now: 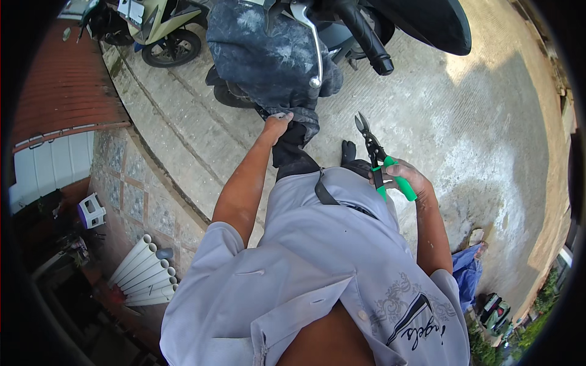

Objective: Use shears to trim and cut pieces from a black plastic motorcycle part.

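Observation:
My left hand (277,126) grips the lower edge of a dark, dusty cloth (270,55), which lies draped over part of a motorcycle. Held in my right hand (405,176) is a pair of aviation snips (377,153) with green and black handles. Its blades point away from me and stand a little apart, over the concrete beside my foot. Above the cloth, the silver brake lever (316,50) and the black handlebar grip (371,45) of the motorcycle stick out towards me.
A second motorcycle (169,45) stands at the upper left. Several white plastic pipes (146,270) and a white and purple stool (92,211) are at the lower left. A blue tarp (466,274) lies at the lower right. A black mirror or fairing (430,23) juts in at the top.

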Demonstrator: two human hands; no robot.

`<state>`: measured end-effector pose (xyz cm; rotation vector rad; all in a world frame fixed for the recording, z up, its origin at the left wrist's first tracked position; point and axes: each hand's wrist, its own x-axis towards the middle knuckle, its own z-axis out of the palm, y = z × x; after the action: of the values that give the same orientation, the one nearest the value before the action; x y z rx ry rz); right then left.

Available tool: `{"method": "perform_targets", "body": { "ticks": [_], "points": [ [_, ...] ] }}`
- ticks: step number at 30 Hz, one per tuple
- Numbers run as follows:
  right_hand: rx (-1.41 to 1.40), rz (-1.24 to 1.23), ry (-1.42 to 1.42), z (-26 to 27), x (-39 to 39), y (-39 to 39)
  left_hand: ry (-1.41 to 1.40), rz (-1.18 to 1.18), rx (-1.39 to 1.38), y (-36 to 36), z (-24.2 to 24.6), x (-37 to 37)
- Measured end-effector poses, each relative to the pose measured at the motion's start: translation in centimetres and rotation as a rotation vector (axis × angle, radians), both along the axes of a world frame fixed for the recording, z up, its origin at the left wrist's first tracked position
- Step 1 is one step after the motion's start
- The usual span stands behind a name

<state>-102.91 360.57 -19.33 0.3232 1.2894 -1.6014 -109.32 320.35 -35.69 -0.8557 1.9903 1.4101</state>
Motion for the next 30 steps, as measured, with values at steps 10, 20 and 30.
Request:
{"method": "perform_targets", "body": {
  "ticks": [10,20,30],
  "points": [
    [-0.202,-0.453,-0.153,-5.6,6.5,-9.2,-0.292,0.019,-0.031,1.4,0.3,0.1],
    [-0.295,-0.561,-0.335,-8.9,11.0,-17.4,-0.339,-0.231,-0.09,0.0,-2.4,-0.4],
    [-0.418,-0.711,-0.389,-10.6,11.4,-18.5,-0.391,-0.077,0.443,3.3,3.8,-2.9]
  ]
}}
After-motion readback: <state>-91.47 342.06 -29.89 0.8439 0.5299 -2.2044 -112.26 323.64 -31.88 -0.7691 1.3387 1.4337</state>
